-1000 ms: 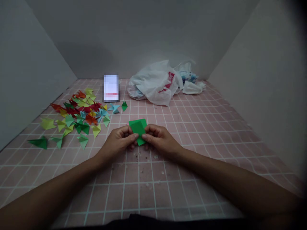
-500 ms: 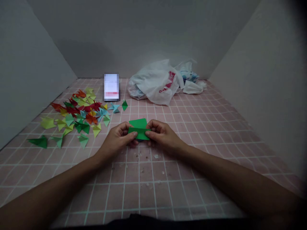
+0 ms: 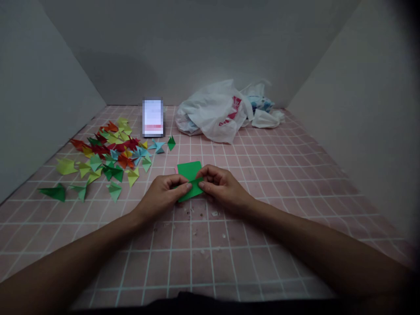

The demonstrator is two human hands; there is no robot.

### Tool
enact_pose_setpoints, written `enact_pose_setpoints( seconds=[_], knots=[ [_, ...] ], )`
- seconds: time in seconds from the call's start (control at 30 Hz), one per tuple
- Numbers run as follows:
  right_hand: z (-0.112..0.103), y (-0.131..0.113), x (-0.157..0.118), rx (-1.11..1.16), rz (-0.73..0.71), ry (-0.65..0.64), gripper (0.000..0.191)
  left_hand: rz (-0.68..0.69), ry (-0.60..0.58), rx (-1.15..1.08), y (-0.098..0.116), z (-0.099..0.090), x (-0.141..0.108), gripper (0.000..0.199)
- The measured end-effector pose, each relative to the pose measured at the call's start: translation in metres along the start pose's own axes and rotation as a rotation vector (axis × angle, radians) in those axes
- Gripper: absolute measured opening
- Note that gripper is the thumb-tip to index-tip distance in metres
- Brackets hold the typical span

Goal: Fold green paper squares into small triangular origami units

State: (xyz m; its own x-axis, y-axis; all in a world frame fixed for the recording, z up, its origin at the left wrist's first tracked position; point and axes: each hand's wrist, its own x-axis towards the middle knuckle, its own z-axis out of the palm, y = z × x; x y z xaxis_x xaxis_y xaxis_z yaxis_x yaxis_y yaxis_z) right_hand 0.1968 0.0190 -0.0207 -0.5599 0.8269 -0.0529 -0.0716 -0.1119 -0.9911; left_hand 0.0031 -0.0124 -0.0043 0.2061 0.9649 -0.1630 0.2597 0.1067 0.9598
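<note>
Green paper (image 3: 193, 191) is pinched between both my hands, above the pink tablecloth. My left hand (image 3: 166, 189) is closed on its left part, with the thumb lying over the front. At the other end, my right hand (image 3: 223, 187) grips the paper between thumb and curled fingers. A narrow strip runs slanting between the two thumbs. Just beyond the fingers shows a flat green square (image 3: 189, 169) with a thin pinkish edge at its left. Whether this square joins the held paper, I cannot tell.
Many folded paper pieces (image 3: 113, 173) in red, yellow, green and blue lie scattered to the left. A phone with a lit, blurred screen (image 3: 152, 117) stands behind them. White plastic bags (image 3: 210, 111) sit at the back. Small scraps (image 3: 215, 214) dot the pink gridded cloth (image 3: 262, 271).
The held green paper has tilted, and its lower edge now slants. My left hand has shifted slightly right and its thumb is nearer the right thumb. More of the green square shows.
</note>
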Motion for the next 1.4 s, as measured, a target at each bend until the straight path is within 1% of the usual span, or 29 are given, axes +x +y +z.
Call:
enact_pose_setpoints(
  seconds=[0.1, 0.23, 0.37, 0.57, 0.7, 0.77, 0.9, 1.07, 1.2, 1.4],
  knots=[
    [0.002, 0.0, -0.001, 0.045, 0.004, -0.004, 0.019, -0.023, 0.027, -0.073, 0.002, 0.001, -0.001, 0.026],
    [0.004, 0.001, -0.001, 0.075, -0.034, 0.051, 0.017, -0.077, -0.015, -0.171, 0.002, 0.002, -0.001, 0.028],
    [0.003, 0.001, -0.002, 0.086, -0.062, 0.099, 0.013, -0.126, -0.047, -0.216, 0.001, 0.003, -0.001, 0.028],
    [0.002, 0.001, -0.001, 0.151, -0.055, 0.082, 0.005, -0.138, -0.037, -0.333, -0.003, 0.003, 0.0, 0.023],
    [0.001, -0.002, -0.003, 0.076, -0.087, 0.065, 0.004, -0.174, -0.034, -0.397, -0.006, 0.003, 0.003, 0.024],
    [0.0, -0.003, -0.004, 0.051, -0.094, 0.066, 0.005, -0.162, -0.033, -0.374, -0.007, 0.003, 0.003, 0.022],
    [0.0, -0.003, -0.004, 0.052, -0.084, 0.054, 0.003, -0.094, -0.002, -0.3, -0.008, 0.002, 0.002, 0.023],
    [0.001, -0.001, -0.002, 0.12, -0.058, 0.043, 0.019, -0.075, 0.047, -0.32, -0.007, 0.002, 0.002, 0.021],
    [0.001, 0.0, -0.001, 0.134, -0.036, 0.029, 0.015, -0.036, 0.066, -0.355, -0.009, 0.003, 0.004, 0.024],
    [0.001, 0.003, 0.0, 0.172, -0.088, 0.034, 0.011, -0.004, 0.118, -0.398, -0.005, 0.005, 0.004, 0.02]
  ],
)
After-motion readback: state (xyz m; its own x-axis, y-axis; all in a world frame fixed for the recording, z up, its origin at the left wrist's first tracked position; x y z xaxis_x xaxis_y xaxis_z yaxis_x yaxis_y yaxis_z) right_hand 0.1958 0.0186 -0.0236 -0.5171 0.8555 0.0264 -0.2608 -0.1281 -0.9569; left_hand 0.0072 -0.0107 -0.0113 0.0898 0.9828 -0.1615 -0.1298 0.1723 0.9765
